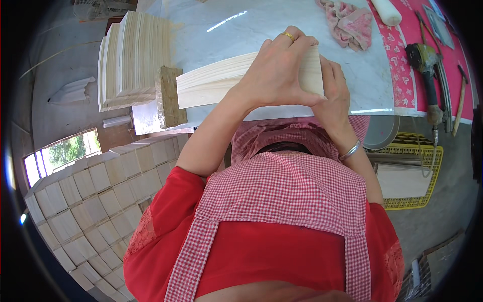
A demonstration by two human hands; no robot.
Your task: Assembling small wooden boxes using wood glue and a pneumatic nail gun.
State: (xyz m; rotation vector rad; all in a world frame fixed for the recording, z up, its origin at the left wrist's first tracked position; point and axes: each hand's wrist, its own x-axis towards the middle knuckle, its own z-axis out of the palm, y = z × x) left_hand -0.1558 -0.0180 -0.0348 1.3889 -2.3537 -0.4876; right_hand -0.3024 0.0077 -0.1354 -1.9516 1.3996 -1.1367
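Observation:
A long pale wooden board (216, 83) lies near the front edge of the white table, its left end close to a rough wooden block (172, 98). My left hand (274, 70) reaches over the board near its right end, thumb at the near edge and fingers at the far edge, closed on it. A gold ring shows on one of its fingers. At the board's right end is my right hand (336, 93), its fingers curled against the end face and partly hidden behind the wood. A silver bangle circles that wrist.
Pale boards stand stacked (133, 55) at the table's left. A crumpled pink cloth (347, 25) lies at the back right. On pink covering at right are an air nailer (430, 83) and a hammer (460, 98). A yellow crate (430, 189) sits below; wooden pieces (100, 201) are piled lower left.

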